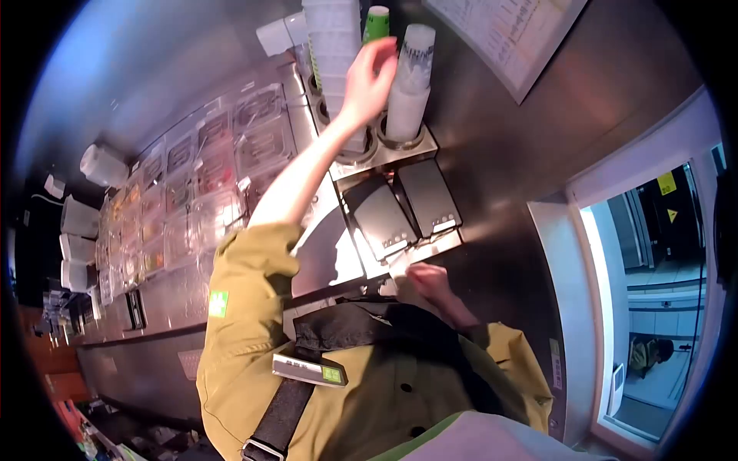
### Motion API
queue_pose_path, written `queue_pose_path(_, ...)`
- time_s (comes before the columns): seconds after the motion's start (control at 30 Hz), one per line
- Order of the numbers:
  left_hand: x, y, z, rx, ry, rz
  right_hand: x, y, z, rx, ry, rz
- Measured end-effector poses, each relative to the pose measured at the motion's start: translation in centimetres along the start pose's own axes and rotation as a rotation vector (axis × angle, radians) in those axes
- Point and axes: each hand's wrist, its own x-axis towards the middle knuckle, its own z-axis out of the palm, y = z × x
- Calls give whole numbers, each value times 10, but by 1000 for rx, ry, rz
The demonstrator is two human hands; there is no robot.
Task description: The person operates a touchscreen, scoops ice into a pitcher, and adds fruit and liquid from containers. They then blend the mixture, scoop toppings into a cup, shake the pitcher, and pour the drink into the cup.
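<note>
My left hand (371, 81) is stretched out over the cup stacks, its fingers curved and apart, with nothing visible in them. Its fingertips are close to a green cup (377, 24) and beside a tall stack of clear printed cups (416, 65). A stack of white containers (334, 38) rises to its left. Low in front of my body, my right hand (433, 282) has its fingers closed at a white slip (399, 267). The slip is by the front of two boxy grey-and-black machines that look like label printers, the left one (378, 217) and the right one (429, 195).
Clear-lidded food containers (207, 173) fill the counter on the left. The cup stacks sit in a metal holder (427, 143). A printed sheet (511, 34) lies at the top. At right, a doorway (588, 269) opens to another room, where a person (646, 357) is visible.
</note>
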Motion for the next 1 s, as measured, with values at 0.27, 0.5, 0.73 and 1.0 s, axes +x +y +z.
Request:
queue_pose_path(0.27, 127, -178, 65, 386, 198, -887, 28, -43, -29, 438, 209, 456)
queue_pose_path(0.5, 119, -283, 65, 1054, -608, -590, 46, -102, -107, 429, 949, 298)
queue_pose_path(0.73, 107, -265, 61, 1063, -750, -547, 50, -70, -98, 491, 683, 513)
queue_pose_path(1.0, 108, -249, 64, 1042, -844, -520, 74, -53, -77, 596, 604, 440)
